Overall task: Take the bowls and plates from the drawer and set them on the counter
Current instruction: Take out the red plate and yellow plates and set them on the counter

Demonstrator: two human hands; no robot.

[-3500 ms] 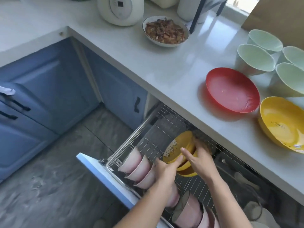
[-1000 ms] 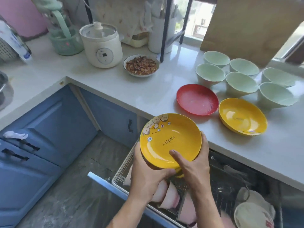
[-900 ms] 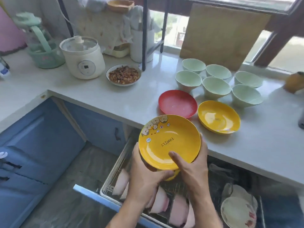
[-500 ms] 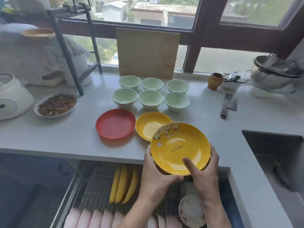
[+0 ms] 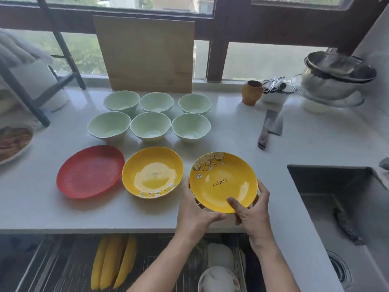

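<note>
Head view, the only one.

Lower centre-right of the frame: a yellow plate [image 5: 223, 182] printed "FAMILY", held from both sides just above the front part of the white surface [image 5: 305, 148]. Left hand [image 5: 195, 211] cupped under the plate's left edge, thumb stretched out below the rim. Right hand [image 5: 252, 209] wrapped round the lower right edge, thumb laid over the rim onto the inside. Both grips closed on the plate. Seemingly a second dish stacked beneath it, a dark edge peeping out at lower left and lower right, though too hidden to be sure.

Just left of it, already down on the surface: a second yellow plate [image 5: 152, 171] and, further left, a red plate [image 5: 90, 171], the two nearly touching. Behind them, mid-frame, six pale green bowls [image 5: 150, 125] in two rows of three, in front of a wooden board [image 5: 145, 53] leaning against the window.

Bottom of the frame, below the surface edge: the open drawer rack [image 5: 63, 268]. Still inside it, three yellow plates [image 5: 113, 262] standing on edge at lower left, and some whitish dishes [image 5: 220, 277] at bottom centre, partly hidden by the forearms.

Judging from this: roughly the larger half done, with eight pieces set out and one about to land in the free spot right of the yellow plate. Left to fetch: the upright yellow plates and the pale dishes, plus whatever lies out of frame.
</note>
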